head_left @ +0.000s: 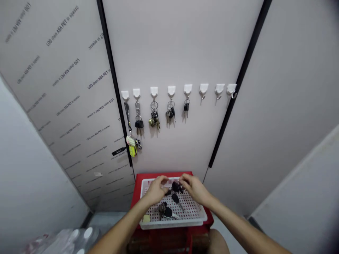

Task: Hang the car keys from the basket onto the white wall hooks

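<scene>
- Printed panel (pixel 63 70): left of and above the basket (pixel 172 223); grey, dark lettering in slanting rows.
- Bottles (pixel 87 233): several, white-capped; low, left of the basket.
- Strap bunch (pixel 131 141): above the basket's left end; black strap, pale charm, yellow-green tag; hung on a white-mounted hook.
- Clip bunch (pixel 139 123): above the basket's left end; metal clip, ring, black-headed keys; hung likewise.
- Yellow piece (pixel 146 218): inside the basket, front left corner.
- Brass bunch (pixel 154 121): above the basket, left of its middle; ring, brass-coloured keys, patterned black-and-white piece.
- Left hand (pixel 156 190): over the basket's left half, toward the back; fingers curved, thumb beside a dark key (pixel 168 192); cannot tell whether it pinches it.
- Front keys (pixel 167 212): inside the basket, toward the front; dark heads, one blade pointing right.
- Fourth bunch (pixel 171 113): above the basket's middle; ring, grey and black keys.
- Red box (pixel 137 190): under the basket.
- Middle key (pixel 175 198): inside the basket, near its centre; black head.
- Back keys (pixel 175 187): inside the basket, toward the back, between both hands; dark.
- Fifth bunch (pixel 186 106): above the basket, right of its middle; black-headed keys.
- Right hand (pixel 194 187): over the basket's right half; fingers bent toward the back keys; grip cannot be told.
- Right hooks (pixel 203 90): three, white-mounted; above the basket's right end and beyond.
</scene>
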`<act>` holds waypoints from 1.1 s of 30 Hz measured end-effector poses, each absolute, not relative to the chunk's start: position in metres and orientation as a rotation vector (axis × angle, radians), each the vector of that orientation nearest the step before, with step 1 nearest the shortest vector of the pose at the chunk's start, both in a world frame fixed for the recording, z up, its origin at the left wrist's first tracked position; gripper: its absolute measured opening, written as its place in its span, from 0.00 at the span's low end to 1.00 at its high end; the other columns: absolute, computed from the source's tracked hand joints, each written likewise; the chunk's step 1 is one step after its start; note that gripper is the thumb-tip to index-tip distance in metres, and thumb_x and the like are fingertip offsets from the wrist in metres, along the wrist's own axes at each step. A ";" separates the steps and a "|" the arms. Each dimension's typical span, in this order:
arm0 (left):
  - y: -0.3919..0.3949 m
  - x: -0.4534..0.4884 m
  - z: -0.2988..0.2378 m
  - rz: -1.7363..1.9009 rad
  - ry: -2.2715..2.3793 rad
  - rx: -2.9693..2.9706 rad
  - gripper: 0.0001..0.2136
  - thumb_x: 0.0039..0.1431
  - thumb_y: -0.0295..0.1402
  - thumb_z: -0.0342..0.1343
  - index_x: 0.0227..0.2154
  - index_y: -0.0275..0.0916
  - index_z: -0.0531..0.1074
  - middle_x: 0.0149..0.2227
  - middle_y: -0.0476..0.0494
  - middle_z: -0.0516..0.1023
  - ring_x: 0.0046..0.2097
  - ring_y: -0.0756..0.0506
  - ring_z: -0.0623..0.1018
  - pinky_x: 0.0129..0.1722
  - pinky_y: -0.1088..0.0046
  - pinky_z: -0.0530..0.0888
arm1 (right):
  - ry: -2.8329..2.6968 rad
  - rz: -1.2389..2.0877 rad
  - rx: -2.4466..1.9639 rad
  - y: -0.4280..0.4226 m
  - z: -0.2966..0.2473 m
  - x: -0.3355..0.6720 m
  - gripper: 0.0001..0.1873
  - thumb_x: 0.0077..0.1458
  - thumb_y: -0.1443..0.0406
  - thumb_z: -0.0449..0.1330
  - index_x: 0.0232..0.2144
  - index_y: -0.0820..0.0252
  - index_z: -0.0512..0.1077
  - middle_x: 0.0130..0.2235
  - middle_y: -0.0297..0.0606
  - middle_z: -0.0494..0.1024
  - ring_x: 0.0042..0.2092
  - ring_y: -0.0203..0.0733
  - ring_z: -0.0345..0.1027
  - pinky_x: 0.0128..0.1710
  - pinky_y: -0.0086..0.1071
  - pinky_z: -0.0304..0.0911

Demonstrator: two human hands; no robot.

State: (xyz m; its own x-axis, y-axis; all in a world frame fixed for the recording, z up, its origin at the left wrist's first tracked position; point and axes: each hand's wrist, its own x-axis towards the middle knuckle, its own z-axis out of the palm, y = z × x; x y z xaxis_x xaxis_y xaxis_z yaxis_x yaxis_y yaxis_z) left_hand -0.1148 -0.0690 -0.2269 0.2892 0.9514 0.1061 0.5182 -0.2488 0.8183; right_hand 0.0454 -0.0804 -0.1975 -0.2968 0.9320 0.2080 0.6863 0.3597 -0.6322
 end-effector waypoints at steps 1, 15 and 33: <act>-0.068 -0.109 -0.221 0.871 1.198 1.843 0.15 0.39 0.23 0.48 0.35 0.35 0.62 0.38 0.44 0.68 0.40 0.50 0.66 0.40 0.75 0.61 | -2.028 0.646 -1.373 -0.078 -0.190 0.047 0.10 0.46 0.64 0.43 0.21 0.62 0.61 0.19 0.32 0.65 0.23 0.31 0.57 0.24 0.24 0.53; -0.020 -0.013 -0.061 1.556 0.947 1.763 0.16 0.44 0.27 0.48 0.39 0.38 0.56 0.36 0.44 0.68 0.37 0.51 0.68 0.38 0.73 0.64 | -1.485 0.261 -1.185 -0.026 -0.027 0.089 0.09 0.40 0.62 0.49 0.19 0.63 0.63 0.14 0.29 0.64 0.18 0.30 0.58 0.20 0.26 0.57; -0.024 -0.026 -0.047 1.388 1.058 1.976 0.16 0.43 0.23 0.46 0.39 0.34 0.60 0.40 0.41 0.66 0.39 0.50 0.67 0.39 0.73 0.64 | -1.293 0.104 -1.230 0.013 0.012 0.105 0.09 0.38 0.67 0.49 0.24 0.65 0.67 0.19 0.35 0.68 0.20 0.32 0.61 0.21 0.29 0.59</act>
State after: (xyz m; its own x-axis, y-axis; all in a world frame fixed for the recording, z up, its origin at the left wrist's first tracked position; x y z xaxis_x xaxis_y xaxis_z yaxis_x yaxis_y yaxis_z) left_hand -0.0259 -0.0236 -0.0472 0.1781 0.8190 0.5455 0.3092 -0.5728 0.7591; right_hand 0.1049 0.0127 0.0116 0.3603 0.6614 0.6578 0.5479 0.4207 -0.7231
